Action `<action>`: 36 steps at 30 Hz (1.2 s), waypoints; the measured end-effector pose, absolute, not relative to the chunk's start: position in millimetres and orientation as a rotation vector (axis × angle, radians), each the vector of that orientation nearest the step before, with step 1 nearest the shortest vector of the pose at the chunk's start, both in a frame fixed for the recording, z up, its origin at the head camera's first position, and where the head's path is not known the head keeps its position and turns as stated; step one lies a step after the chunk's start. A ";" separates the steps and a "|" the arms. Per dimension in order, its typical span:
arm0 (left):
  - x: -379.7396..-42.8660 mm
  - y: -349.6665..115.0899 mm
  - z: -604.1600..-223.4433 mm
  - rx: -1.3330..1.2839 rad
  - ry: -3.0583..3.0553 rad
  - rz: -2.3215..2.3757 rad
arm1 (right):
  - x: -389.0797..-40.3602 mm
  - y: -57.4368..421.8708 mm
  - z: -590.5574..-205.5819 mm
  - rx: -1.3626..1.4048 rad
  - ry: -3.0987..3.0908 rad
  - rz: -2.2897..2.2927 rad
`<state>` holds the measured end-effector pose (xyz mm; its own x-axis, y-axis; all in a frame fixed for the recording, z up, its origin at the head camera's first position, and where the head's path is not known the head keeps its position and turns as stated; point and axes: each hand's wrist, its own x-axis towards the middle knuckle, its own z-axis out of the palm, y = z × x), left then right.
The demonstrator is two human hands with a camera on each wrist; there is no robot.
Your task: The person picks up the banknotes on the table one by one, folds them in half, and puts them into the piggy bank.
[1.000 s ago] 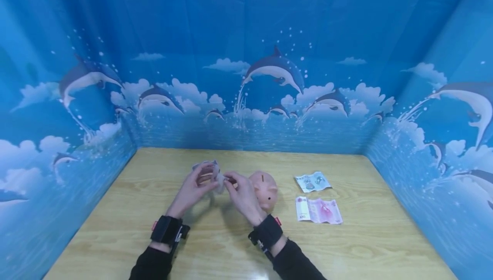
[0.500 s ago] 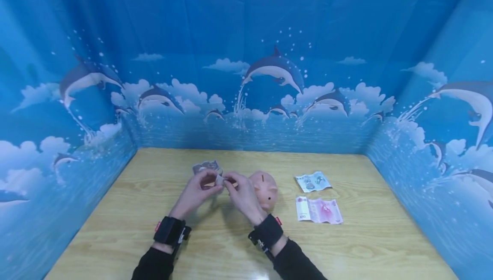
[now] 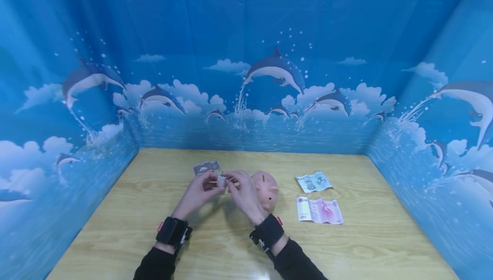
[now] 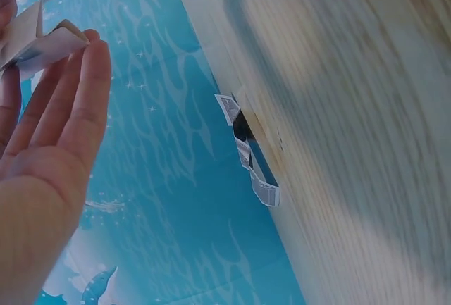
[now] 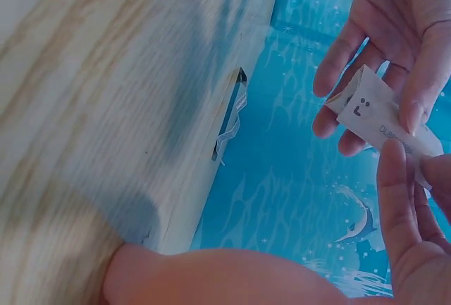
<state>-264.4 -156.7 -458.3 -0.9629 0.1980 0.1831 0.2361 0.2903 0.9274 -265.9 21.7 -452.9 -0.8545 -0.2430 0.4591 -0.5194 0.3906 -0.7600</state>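
Observation:
A small folded banknote (image 5: 377,111), pale with dark marks, is held up above the table between both hands. In the head view, my left hand (image 3: 197,193) pinches its left side between thumb and fingers. My right hand (image 3: 243,193) pinches the other side with thumb and fingertips. Just right of that hand sits a pink piggy bank (image 3: 265,190) with a slot on top, partly hidden behind the hand. Beyond the left hand lies a creased greyish banknote (image 3: 206,167), also seen edge-on in the left wrist view.
Right of the piggy bank, a greenish banknote (image 3: 313,182) lies behind a pink banknote (image 3: 319,210), both creased. All rest on a wood-grain table (image 3: 369,237). A blue dolphin-print curtain (image 3: 246,130) rises at the table's back and sides.
The held banknote has become smaller and more tightly folded. My left hand has shifted slightly right and down, uncovering the greyish banknote behind it. My right hand has barely moved.

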 end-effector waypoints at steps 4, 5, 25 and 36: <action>-264.3 -155.7 -459.0 -0.416 -2.495 -1.774 | -266.7 22.1 -453.2 0.682 -2.366 1.471; -264.3 -155.4 -459.1 -0.407 -2.497 -1.769 | -266.9 22.2 -453.1 0.685 -2.363 1.478; -265.5 -150.7 -462.8 -0.338 -2.529 -1.759 | -268.0 23.4 -453.2 0.748 -2.404 1.431; -263.6 -152.2 -459.0 -0.371 -2.509 -1.784 | -267.7 22.9 -455.0 0.795 -2.399 1.342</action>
